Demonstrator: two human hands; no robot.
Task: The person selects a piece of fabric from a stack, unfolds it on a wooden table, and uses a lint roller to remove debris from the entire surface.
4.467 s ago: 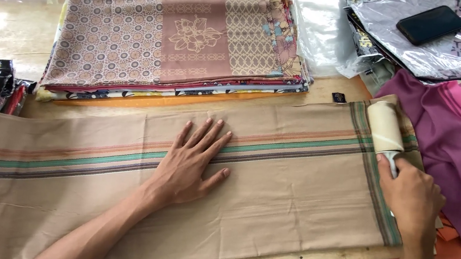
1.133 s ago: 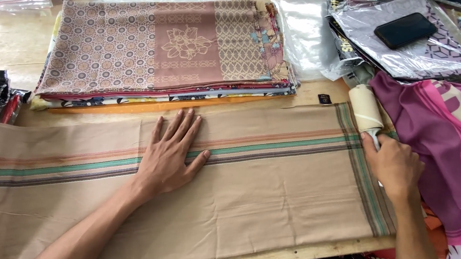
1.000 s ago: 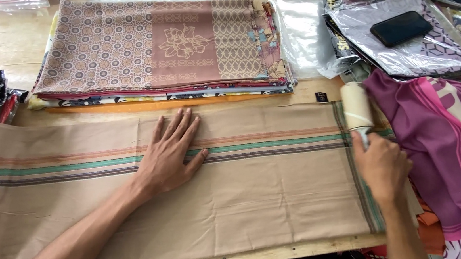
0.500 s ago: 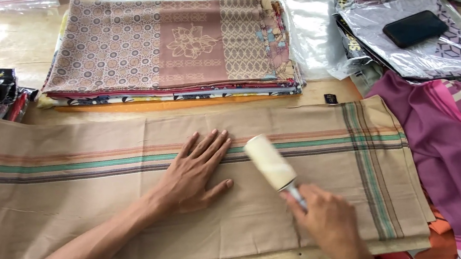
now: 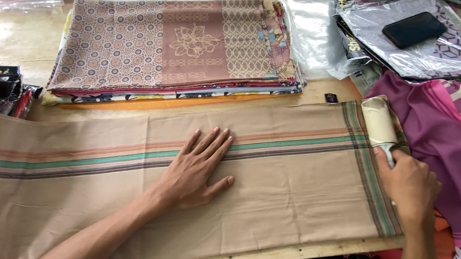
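— What is the left hand (image 5: 195,168) doing?

— It lies flat, palm down, fingers spread wide, on the long tan cotton cloth with green and brown stripes (image 5: 121,192). It grips nothing; it just presses on the fabric near the middle, its fingertips touching the lengthwise stripes.

— And the right hand (image 5: 407,185)?

— It is closed around the handle of a cream-coloured lint roller (image 5: 378,121). The roller's drum rests on the right end of the tan cloth, on the crosswise band of green and brown stripes, close to the cloth's far corner.

— Where does the cloth lie?

— Spread along the near edge of the pale wooden table (image 5: 16,47), running from the left border of the view to just under the right hand.

— What is around it?

— Behind it, touching its far edge, sits a stack of folded patterned fabrics, the top one brown-pink with circles and a flower motif (image 5: 177,41). To the right, just beside the roller, lies a crumpled purple and pink cloth (image 5: 457,142). Beyond that is a fabric in a clear plastic bag (image 5: 421,52) with a black phone (image 5: 414,29) on top. More clear bags (image 5: 309,29) lie between the stack and that packet.
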